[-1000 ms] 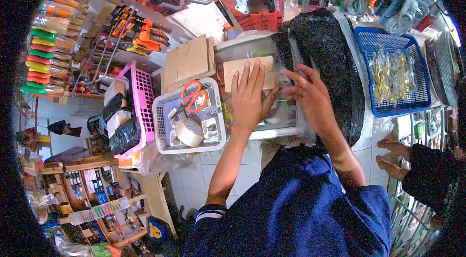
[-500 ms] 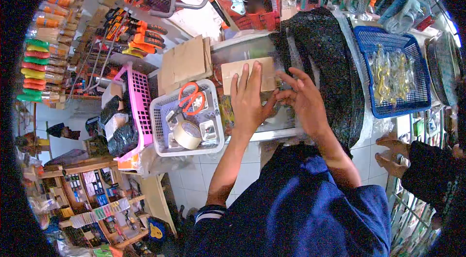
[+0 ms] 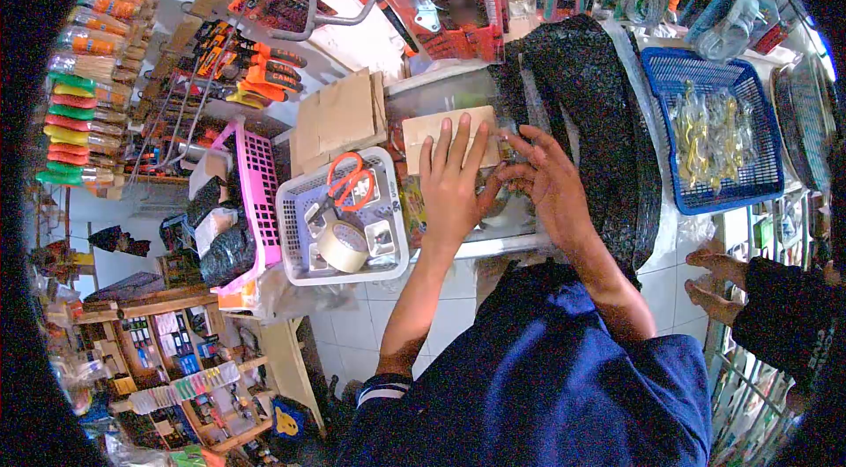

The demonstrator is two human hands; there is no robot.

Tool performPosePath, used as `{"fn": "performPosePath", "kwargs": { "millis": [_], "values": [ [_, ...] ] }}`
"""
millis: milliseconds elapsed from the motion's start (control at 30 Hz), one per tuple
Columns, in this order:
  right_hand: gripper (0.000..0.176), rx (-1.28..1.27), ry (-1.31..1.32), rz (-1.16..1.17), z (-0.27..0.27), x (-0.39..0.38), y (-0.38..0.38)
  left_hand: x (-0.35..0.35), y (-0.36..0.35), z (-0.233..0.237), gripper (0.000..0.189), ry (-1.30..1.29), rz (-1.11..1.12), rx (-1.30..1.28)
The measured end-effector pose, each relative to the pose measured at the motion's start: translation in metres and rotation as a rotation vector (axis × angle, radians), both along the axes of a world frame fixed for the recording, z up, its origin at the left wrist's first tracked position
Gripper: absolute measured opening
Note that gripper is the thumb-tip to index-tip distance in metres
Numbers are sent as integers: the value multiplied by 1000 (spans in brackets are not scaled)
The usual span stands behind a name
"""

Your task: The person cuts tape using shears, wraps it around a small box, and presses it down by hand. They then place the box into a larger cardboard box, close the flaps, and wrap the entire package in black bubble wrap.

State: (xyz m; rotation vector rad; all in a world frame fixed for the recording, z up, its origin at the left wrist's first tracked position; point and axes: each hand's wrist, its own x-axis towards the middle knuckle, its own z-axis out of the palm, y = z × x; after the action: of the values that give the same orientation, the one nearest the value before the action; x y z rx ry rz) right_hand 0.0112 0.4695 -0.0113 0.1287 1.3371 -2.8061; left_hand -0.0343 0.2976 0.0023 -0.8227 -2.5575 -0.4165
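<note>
Cardboard box (image 3: 428, 123) being pressed by left hand (image 3: 451, 194), fingers apart, behind surface's (image 3: 507, 246) front edge; right hand's (image 3: 557, 194) grip unclear, cannot tell; pressure best being spread evenly.

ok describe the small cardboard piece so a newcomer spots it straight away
Start at the person's navy shirt, then look up to the pale basket holding a tape roll. Just right of it, the left hand lies spread across the small cardboard piece. Unlike the larger brown cardboard sheets beyond the basket, it lies under that hand.
</note>
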Motion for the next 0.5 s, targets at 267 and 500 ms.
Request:
{"fn": "performPosePath", "kwargs": {
  "millis": [267,500],
  "values": [
    [48,-54,-135,-38,1,-1,-2,2,2,-2,62,10,5,-17],
    [48,48,-385,-246,-4,-22,-22,3,4,-2,61,25,10,-3]
  ]
}}
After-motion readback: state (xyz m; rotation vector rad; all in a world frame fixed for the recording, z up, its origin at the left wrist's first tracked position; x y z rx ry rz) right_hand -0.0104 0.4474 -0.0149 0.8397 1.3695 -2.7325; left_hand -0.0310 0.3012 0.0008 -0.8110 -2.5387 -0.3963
